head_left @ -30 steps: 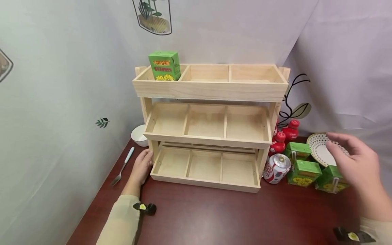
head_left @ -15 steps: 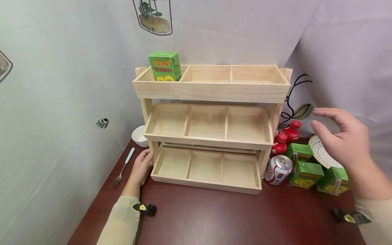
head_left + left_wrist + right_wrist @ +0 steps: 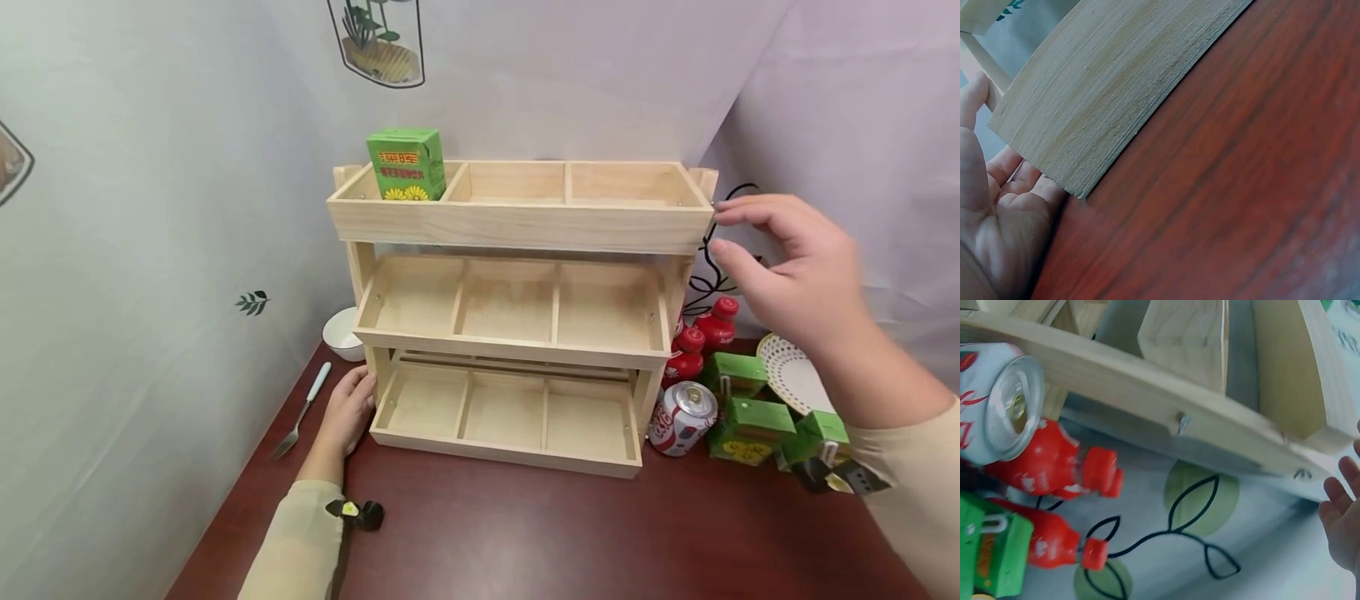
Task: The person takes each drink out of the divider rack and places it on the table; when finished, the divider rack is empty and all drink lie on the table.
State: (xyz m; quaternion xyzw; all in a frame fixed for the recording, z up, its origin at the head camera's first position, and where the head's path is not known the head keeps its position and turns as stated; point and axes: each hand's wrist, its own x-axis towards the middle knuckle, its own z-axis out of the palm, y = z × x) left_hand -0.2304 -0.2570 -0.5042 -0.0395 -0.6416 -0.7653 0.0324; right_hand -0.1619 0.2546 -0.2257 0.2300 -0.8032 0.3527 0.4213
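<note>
A three-tier wooden display rack [image 3: 517,227] stands on the table, each tier split into three compartments. One green drink carton [image 3: 408,167] is upright in the top-left compartment. My left hand [image 3: 349,410] holds the rack's lower left side; in the left wrist view the thumb lies against a post and the other fingers [image 3: 1007,165] pass behind the wooden end panel. My right hand [image 3: 798,262] holds nothing and is raised at the right end of the top tier, fingers loosely bent, thumb apart. In the right wrist view, its fingers [image 3: 1338,494] are near the rack's upper end.
Right of the rack stand a drink can [image 3: 682,417], red bottles [image 3: 716,323] and several green cartons [image 3: 752,425]. A dotted plate [image 3: 797,379] is behind them. On the left lie a white bowl [image 3: 342,335] and a fork [image 3: 302,410]. Fabric walls enclose the table.
My right hand has moved up and left from above the cartons and plate to the top tier's right end. The left hand has stayed on the rack.
</note>
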